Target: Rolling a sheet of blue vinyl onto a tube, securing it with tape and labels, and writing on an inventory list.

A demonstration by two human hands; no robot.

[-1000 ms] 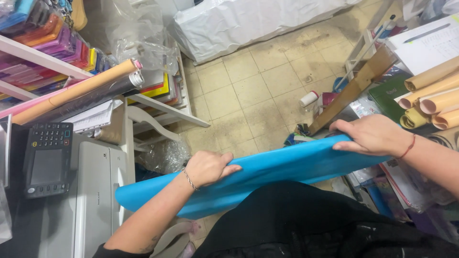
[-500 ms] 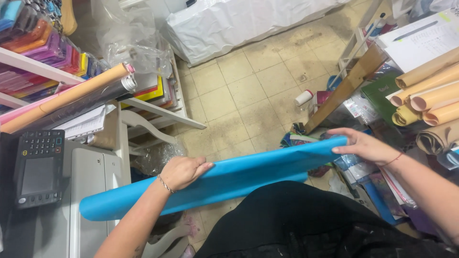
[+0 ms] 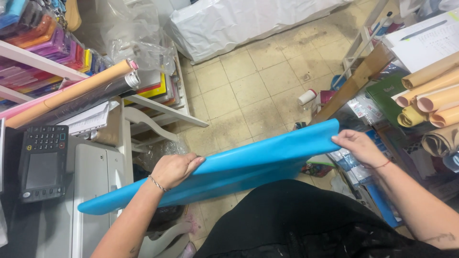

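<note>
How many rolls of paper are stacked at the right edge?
5 show: tan roll on top, two peach rolls, yellow roll, brown roll lowest. More may be hidden off-frame.

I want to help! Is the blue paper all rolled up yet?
Mostly. The blue paper already looks like a long loose roll. The left hand presses its middle and the right hand grips its end. It is flattish, not tight, and nothing binds it yet.
</note>
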